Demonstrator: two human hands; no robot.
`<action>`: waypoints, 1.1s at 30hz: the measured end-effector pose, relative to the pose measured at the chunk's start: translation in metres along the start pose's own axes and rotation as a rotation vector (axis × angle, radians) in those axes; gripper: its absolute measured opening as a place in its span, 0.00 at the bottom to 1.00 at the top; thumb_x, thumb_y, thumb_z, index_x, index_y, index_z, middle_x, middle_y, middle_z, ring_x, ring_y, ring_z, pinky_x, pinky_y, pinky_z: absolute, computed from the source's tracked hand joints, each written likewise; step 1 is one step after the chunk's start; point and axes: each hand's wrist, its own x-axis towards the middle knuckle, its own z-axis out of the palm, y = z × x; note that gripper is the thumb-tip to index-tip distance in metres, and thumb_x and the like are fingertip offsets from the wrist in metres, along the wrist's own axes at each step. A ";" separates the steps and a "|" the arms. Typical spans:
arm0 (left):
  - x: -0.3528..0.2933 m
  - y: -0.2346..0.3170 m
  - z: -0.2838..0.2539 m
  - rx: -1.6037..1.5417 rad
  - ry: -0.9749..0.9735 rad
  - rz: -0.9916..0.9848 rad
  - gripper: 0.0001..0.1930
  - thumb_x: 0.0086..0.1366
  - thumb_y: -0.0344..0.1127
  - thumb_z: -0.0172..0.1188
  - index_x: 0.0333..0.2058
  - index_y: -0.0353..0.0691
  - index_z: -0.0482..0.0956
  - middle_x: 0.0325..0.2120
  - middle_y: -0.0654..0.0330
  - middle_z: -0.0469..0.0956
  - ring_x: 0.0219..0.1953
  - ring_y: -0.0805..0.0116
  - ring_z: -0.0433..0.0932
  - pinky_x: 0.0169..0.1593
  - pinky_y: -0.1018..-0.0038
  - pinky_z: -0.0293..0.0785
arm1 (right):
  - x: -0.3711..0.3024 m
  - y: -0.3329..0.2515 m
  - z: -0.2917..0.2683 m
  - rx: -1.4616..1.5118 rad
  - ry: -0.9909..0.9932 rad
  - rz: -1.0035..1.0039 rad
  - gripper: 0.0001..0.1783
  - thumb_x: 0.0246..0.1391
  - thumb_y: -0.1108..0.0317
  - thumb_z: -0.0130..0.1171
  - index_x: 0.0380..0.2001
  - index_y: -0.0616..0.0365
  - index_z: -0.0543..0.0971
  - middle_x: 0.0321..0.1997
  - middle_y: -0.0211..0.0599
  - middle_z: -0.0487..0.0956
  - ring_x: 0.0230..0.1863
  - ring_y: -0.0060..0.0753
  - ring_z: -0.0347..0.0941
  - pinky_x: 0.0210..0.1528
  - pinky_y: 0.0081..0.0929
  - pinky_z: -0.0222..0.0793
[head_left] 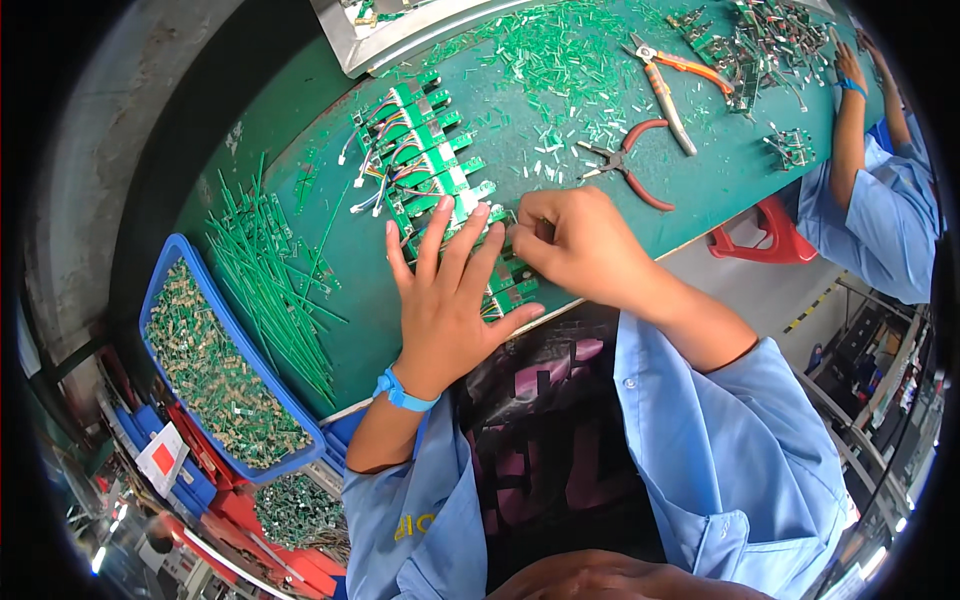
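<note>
Has at far left a blue bin (178,248) heaped with circuit-board scraps (215,370), then a pile of thin green strips (270,290). Lays the left hand (445,310), spread wide, across the near part of a row of green wired circuit boards (440,165) on the green table (705,182). Curls the right hand (585,235) at the row's right edge; cannot tell if clamped on anything. Has beyond red-handled cutters (614,160), orange-handled pliers (662,95) and a tangled heap of boards (770,45) near a co-worker's hand (848,65).

Left fingers (460,247) partly hide boards (437,155) beneath them; whether the right fingers (534,254) grip anything, I can't see. Beyond, a tray (352,47) runs out of view.
</note>
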 end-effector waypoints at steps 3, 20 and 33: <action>0.001 0.000 0.003 0.025 0.027 0.000 0.45 0.65 0.70 0.70 0.71 0.46 0.77 0.78 0.61 0.69 0.83 0.47 0.60 0.80 0.23 0.38 | -0.004 -0.012 0.007 -0.434 0.191 -0.196 0.08 0.58 0.71 0.67 0.26 0.60 0.81 0.21 0.26 0.76 0.22 0.22 0.65 0.27 0.26 0.63; 0.007 0.005 0.002 -0.036 0.045 0.012 0.42 0.63 0.62 0.75 0.71 0.50 0.77 0.76 0.60 0.71 0.83 0.49 0.61 0.80 0.23 0.36 | 0.229 -0.018 -0.120 0.439 0.103 -0.174 0.21 0.66 0.55 0.62 0.50 0.63 0.84 0.37 0.45 0.88 0.33 0.39 0.86 0.33 0.33 0.82; 0.023 -0.003 0.008 -0.097 0.069 0.004 0.43 0.60 0.54 0.79 0.73 0.50 0.77 0.74 0.61 0.75 0.81 0.51 0.66 0.81 0.24 0.33 | 0.052 0.100 -0.189 -1.055 0.181 -0.184 0.45 0.50 0.35 0.80 0.54 0.62 0.77 0.66 0.53 0.77 0.69 0.60 0.75 0.68 0.55 0.75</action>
